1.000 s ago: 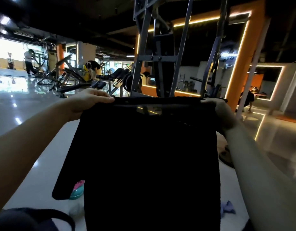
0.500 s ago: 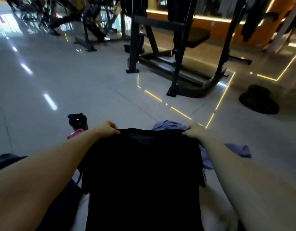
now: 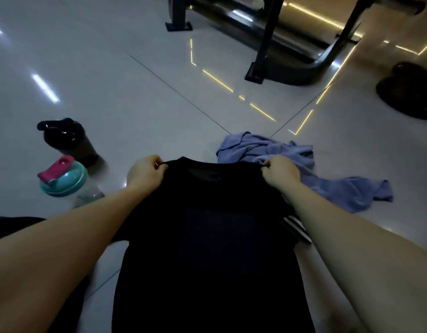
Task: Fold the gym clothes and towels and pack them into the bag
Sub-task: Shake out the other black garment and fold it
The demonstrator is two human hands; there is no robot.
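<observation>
A black T-shirt (image 3: 212, 236) hangs in front of me, low over the floor, its collar facing away. My left hand (image 3: 146, 173) pinches its left shoulder and my right hand (image 3: 279, 171) pinches its right shoulder. Behind the shirt a crumpled lilac towel (image 3: 327, 179) lies on the tiles. A dark garment with white stripes (image 3: 295, 227) peeks out under my right forearm. A dark shape (image 3: 17, 227) at the left edge may be the bag; I cannot tell.
A black shaker bottle (image 3: 68, 140) and a clear bottle with a teal lid and pink cap (image 3: 63, 179) stand on the floor to the left. A gym machine's base (image 3: 279, 58) lies ahead, and black weight plates (image 3: 409, 92) sit at the far right.
I have lowered the shirt from chest height toward the floor and my view has tipped down with it. Both hands keep their hold on the shoulders.
</observation>
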